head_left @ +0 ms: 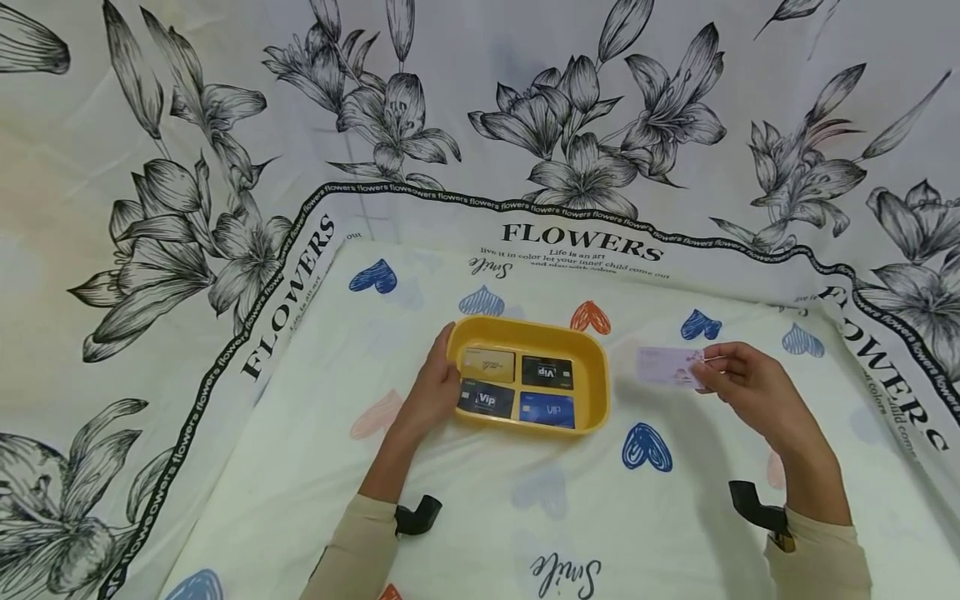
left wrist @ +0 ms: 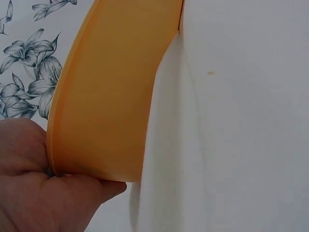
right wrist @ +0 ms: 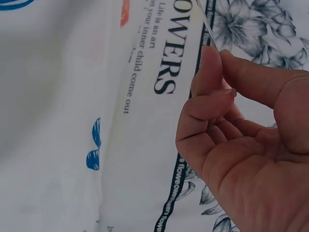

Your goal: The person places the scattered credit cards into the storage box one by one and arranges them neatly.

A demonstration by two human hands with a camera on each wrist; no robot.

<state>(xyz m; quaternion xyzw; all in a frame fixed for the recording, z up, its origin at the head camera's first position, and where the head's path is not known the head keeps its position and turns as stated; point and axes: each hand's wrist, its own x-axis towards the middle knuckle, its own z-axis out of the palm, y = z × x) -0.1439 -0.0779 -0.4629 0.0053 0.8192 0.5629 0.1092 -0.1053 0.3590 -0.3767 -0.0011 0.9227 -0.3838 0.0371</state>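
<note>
My left hand [head_left: 429, 387] holds a yellow tray [head_left: 598, 379] by its left end; the left wrist view shows the hand [left wrist: 53, 198] around the outer wall [left wrist: 108, 101]. Inside the tray lie a gold card [head_left: 489, 365], two black cards, one marked Vip [head_left: 486, 399], and a blue VIP card [head_left: 547, 410], side by side in two rows. To the right of the tray, my right hand [head_left: 757, 396] pinches a pale purple card [head_left: 666, 367] by its right end, over the cloth. Only that card's thin edge [right wrist: 209, 29] shows in the right wrist view, between thumb and forefinger.
A white cloth [head_left: 480, 508] printed with blue, red and pink hearts spreads under the tray. Grey line-drawn flowers and a black lettered band [head_left: 517, 206] run around its back and sides. Black mounts [head_left: 417, 515] sit on both wrists.
</note>
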